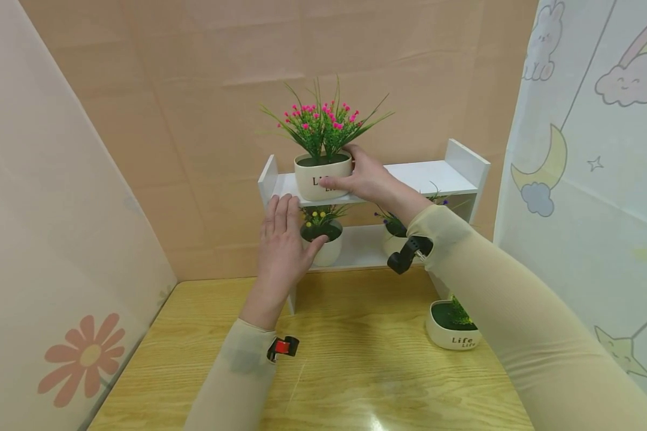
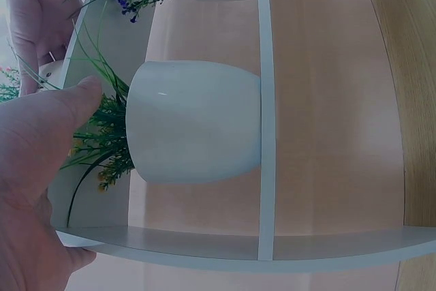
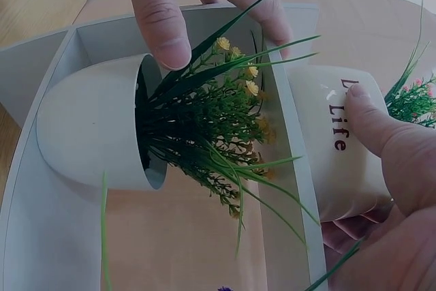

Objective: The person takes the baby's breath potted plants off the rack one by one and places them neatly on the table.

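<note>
A potted plant with pink flowers [image 1: 308, 173] stands at the left end of the top board of a white shelf [image 1: 417, 176]. My right hand [image 1: 371, 178] grips its cream oval pot from the right side, thumb across the "Life" lettering and fingers behind. At the shelf's left end, my left hand [image 1: 283, 245] has its fingertips at the front edge of the top board, fingers extended and thumb spread. Beneath that board, a yellow-flowered potted plant [image 3: 95, 124] sits on the lower board, close to the left thumb [image 3: 170, 52].
A potted plant with purple flowers [image 1: 393, 242] is on the lower board to the right, partly hidden by my right arm. Another "Life" pot [image 1: 453, 335] with greenery stands on the wooden table [image 1: 345, 365] at the right. Printed curtains hang on both sides.
</note>
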`<state>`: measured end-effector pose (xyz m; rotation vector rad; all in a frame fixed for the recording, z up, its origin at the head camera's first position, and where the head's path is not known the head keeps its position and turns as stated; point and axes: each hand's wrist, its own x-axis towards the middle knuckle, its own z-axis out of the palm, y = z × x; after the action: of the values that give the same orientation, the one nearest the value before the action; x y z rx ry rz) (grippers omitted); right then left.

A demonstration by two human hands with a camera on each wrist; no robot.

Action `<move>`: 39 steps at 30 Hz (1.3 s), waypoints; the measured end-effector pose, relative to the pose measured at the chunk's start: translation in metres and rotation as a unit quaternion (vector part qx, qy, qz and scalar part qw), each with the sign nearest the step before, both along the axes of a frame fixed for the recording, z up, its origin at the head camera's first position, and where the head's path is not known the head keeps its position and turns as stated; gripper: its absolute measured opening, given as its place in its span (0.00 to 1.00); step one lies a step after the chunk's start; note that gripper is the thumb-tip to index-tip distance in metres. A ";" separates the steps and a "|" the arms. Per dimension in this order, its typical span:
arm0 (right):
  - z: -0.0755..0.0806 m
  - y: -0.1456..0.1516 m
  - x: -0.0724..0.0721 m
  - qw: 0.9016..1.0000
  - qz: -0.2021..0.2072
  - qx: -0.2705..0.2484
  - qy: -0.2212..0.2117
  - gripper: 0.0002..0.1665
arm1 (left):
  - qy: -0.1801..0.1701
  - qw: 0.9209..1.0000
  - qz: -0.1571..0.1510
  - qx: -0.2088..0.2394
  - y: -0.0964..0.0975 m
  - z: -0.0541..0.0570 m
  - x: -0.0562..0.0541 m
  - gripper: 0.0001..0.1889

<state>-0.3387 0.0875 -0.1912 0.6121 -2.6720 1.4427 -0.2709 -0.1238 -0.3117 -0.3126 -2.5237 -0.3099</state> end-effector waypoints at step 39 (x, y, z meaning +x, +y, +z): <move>0.003 -0.005 0.005 0.998 -0.020 -0.041 0.043 0.64 | -0.004 1.000 -0.007 0.013 0.000 0.000 -0.004 0.57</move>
<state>-0.3340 0.0822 -0.1884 0.5967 -2.5325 1.4726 -0.2753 -0.1235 -0.3121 -0.3199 -2.5248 -0.3505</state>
